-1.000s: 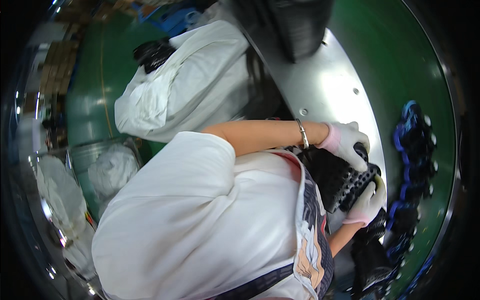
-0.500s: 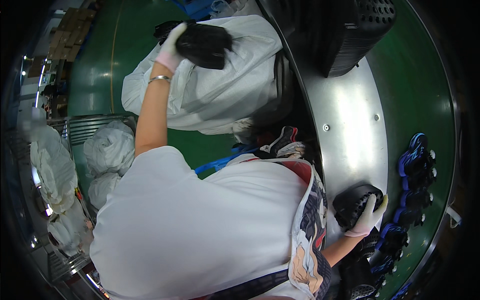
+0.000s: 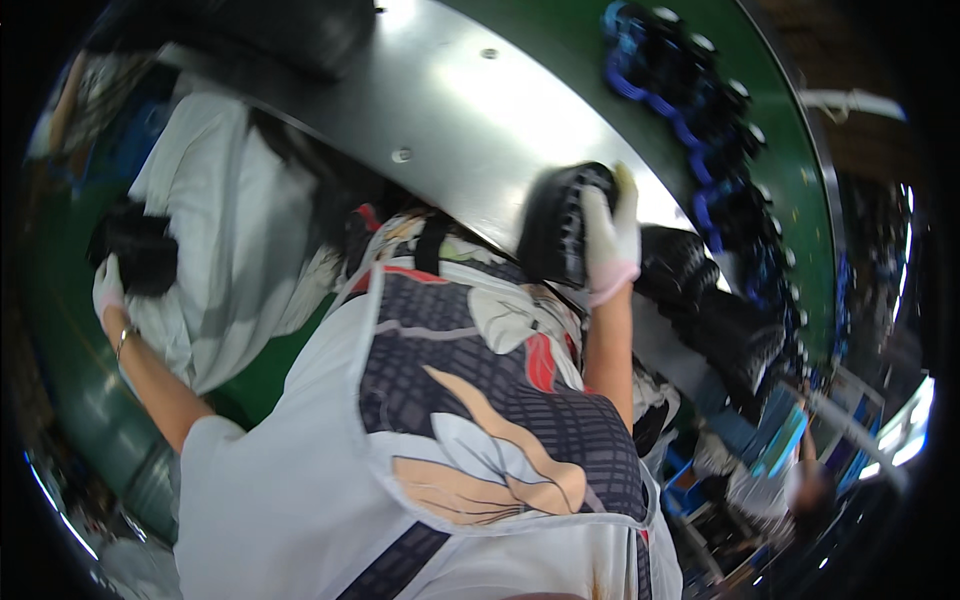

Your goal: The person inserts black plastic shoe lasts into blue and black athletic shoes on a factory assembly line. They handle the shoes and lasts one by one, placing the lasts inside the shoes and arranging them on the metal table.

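Observation:
My left hand, in a pale glove, reaches out to the far left with its fingers closed on a dark black item. That item looks like a pair of clogs, though blur hides its details, and it is over a big white sack. In front of my apron, my gloved right hand grips a black clog with holes along its side. This clog is at the near edge of the metal bench. More black clogs lie just right of my right wrist.
A green conveyor belt runs beyond the bench, carrying a row of blue and black shoes. A large black stack stands at the bench's upper left. Another person is at the lower right.
My view has swung to the right, so the bench and belt now cross the top. Both hands keep hold of their black items. The left one's item still hangs over the sack.

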### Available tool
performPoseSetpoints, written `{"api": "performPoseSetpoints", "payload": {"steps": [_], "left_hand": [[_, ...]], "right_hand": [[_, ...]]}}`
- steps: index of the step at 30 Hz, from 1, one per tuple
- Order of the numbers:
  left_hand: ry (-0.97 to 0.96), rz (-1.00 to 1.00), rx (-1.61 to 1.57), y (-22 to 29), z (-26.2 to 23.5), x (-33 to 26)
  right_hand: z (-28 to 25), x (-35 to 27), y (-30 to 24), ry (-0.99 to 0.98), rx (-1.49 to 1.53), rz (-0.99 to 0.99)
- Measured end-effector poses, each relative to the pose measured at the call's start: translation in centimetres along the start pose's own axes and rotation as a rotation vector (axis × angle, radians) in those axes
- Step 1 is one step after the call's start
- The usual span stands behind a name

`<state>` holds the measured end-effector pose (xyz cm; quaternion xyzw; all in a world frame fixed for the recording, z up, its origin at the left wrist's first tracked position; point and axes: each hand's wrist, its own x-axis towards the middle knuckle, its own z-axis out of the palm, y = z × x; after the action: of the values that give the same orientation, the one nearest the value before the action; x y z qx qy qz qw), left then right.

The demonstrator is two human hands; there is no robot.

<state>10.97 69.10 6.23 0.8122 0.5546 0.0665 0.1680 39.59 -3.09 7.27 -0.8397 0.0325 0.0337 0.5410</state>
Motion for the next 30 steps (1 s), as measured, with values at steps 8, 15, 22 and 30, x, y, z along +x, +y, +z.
{"api": "performPoseSetpoints", "payload": {"steps": [8,15,22,30], "left_hand": [[0.156,0.528,-0.358,23.7,3.0,-15.3],[-1.319,0.899,-0.574,38.8,17.5,-33.7],[-1.350,0.781,-0.928,40.9,19.2,-36.4],[-1.149,0.315,-1.227,38.3,14.4,-30.3]], "right_hand": [[0.8,-1.0,-0.1,0.029,-0.119,-0.042],[2.5,-1.7,-2.0,-0.242,-0.125,-0.315],[3.2,-2.7,-2.3,-0.129,-0.075,-0.458],[5.5,-2.6,-5.6,-0.127,-0.054,-0.423]]}}
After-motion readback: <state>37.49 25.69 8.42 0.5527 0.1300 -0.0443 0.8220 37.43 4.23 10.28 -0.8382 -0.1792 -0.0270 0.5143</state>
